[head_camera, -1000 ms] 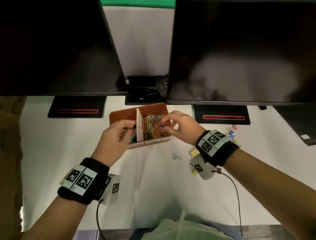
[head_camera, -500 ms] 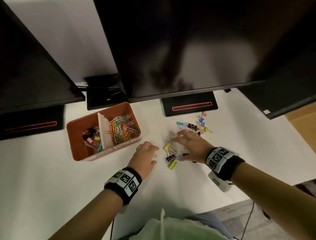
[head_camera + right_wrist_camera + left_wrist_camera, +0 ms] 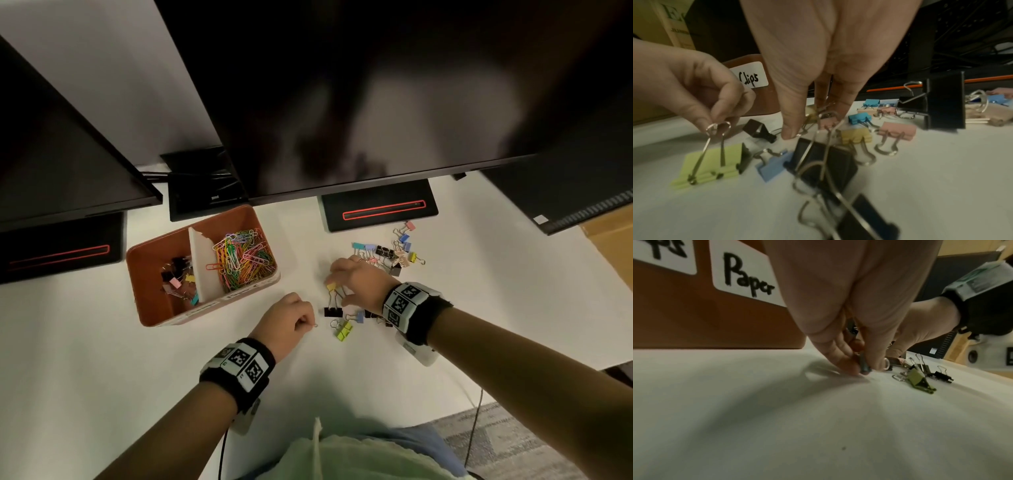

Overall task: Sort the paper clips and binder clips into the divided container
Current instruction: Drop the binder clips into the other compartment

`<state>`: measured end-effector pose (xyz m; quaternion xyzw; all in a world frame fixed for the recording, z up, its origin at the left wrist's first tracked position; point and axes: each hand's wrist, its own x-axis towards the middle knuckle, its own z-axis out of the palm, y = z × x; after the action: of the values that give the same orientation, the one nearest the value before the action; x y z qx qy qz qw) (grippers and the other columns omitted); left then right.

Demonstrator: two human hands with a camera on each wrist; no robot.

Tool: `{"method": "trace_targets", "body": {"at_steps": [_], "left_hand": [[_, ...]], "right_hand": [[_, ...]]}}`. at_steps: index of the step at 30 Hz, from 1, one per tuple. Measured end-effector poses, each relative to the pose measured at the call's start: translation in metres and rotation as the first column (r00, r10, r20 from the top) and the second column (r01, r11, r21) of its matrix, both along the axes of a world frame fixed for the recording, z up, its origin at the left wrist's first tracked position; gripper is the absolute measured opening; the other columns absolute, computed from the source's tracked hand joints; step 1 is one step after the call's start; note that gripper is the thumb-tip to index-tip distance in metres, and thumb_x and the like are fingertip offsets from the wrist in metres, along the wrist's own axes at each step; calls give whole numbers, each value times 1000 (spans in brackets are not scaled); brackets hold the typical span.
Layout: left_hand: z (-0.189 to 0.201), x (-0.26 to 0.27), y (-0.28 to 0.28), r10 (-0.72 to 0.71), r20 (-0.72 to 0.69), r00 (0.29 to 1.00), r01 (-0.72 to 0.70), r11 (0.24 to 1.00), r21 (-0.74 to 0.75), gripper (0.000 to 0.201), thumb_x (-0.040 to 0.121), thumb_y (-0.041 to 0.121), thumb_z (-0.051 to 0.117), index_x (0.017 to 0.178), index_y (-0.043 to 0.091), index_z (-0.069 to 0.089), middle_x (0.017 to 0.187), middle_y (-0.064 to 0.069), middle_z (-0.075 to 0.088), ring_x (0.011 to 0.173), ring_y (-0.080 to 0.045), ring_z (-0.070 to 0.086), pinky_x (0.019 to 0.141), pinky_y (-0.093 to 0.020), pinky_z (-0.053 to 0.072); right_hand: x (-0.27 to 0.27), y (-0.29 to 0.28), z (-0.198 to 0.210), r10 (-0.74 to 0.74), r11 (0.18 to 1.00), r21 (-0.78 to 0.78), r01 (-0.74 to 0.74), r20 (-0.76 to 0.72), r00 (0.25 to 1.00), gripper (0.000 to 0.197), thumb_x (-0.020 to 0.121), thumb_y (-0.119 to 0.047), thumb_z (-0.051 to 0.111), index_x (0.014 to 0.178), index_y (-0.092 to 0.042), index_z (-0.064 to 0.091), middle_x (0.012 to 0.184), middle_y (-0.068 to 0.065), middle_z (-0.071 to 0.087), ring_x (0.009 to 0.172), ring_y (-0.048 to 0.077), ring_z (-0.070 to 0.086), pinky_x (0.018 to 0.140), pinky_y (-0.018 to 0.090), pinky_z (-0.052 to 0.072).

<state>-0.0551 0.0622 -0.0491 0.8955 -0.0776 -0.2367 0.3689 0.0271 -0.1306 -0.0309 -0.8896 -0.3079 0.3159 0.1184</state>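
Note:
The orange divided container [image 3: 150, 308] holds binder clips [image 3: 178, 277] in its left half and coloured paper clips [image 3: 243, 257] in its right half, split by a white divider [image 3: 202, 267]. Loose binder clips [image 3: 387, 253] lie to its right. My left hand [image 3: 310, 323] pinches a small dark clip [image 3: 864, 367] with a wire loop, low over the table. My right hand [image 3: 330, 281] pinches a yellow binder clip [image 3: 331, 287] at the pile's left edge. A black clip [image 3: 333, 311], a green clip [image 3: 344, 331] and a blue clip [image 3: 358, 317] lie between the hands.
Two dark monitors overhang the back of the white table [image 3: 102, 359]; their bases [image 3: 380, 205] stand behind the container and the pile. A dark device [image 3: 582, 205] and a cardboard box [image 3: 613, 233] sit at the far right. The table's front edge runs by my body.
Both hands left the container and came to the loose pile on the right. Since half a second ago, the left fingers have curled onto a small clip and the right fingers onto the yellow one.

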Motion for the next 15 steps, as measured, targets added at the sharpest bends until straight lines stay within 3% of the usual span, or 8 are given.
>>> {"method": "trace_targets", "body": {"at_steps": [2, 4, 7, 10, 15], "left_hand": [[6, 1, -7, -25, -16, 1000, 24, 997, -73, 7, 80, 9, 65, 85, 13, 64, 92, 2, 50, 76, -12, 55, 74, -20, 44], [10, 3, -15, -51, -33, 998, 48, 994, -97, 23, 82, 10, 64, 103, 19, 61, 100, 8, 45, 80, -11, 54, 79, -17, 46], [6, 8, -24, -116, -37, 993, 116, 993, 0, 38, 84, 11, 59, 119, 24, 55, 111, 6, 41, 81, -11, 51, 86, -20, 45], [2, 9, -27, -141, -27, 990, 142, 987, 73, 27, 85, 11, 57, 112, 18, 58, 114, 0, 44, 89, -16, 55, 91, -26, 46], [0, 7, -22, -59, 30, 998, 56, 996, 73, 12, 86, 12, 58, 97, 12, 61, 105, -3, 54, 91, -21, 58, 87, -34, 48]], "right_hand": [[0, 1, -2, -66, 997, 50, 66, -16, 998, 46, 80, -15, 68, 124, -16, 55, 124, 6, 52, 109, 26, 50, 93, 37, 45], [0, 1, -5, -115, 989, 93, 118, -34, 993, 44, 78, -13, 69, 120, -14, 57, 118, 6, 56, 105, 26, 53, 90, 35, 45], [-1, 2, -8, -158, 977, 133, 164, -53, 986, 39, 77, -11, 70, 115, -13, 61, 114, 7, 59, 102, 25, 56, 89, 33, 47], [0, 3, -8, -190, 971, 134, 198, -69, 979, 33, 77, -8, 69, 110, -11, 64, 111, 9, 61, 101, 25, 57, 89, 32, 47], [5, 0, -6, -211, 970, 102, 219, -85, 974, 26, 82, -9, 63, 108, -11, 65, 110, 10, 65, 101, 26, 59, 92, 34, 47]]}}
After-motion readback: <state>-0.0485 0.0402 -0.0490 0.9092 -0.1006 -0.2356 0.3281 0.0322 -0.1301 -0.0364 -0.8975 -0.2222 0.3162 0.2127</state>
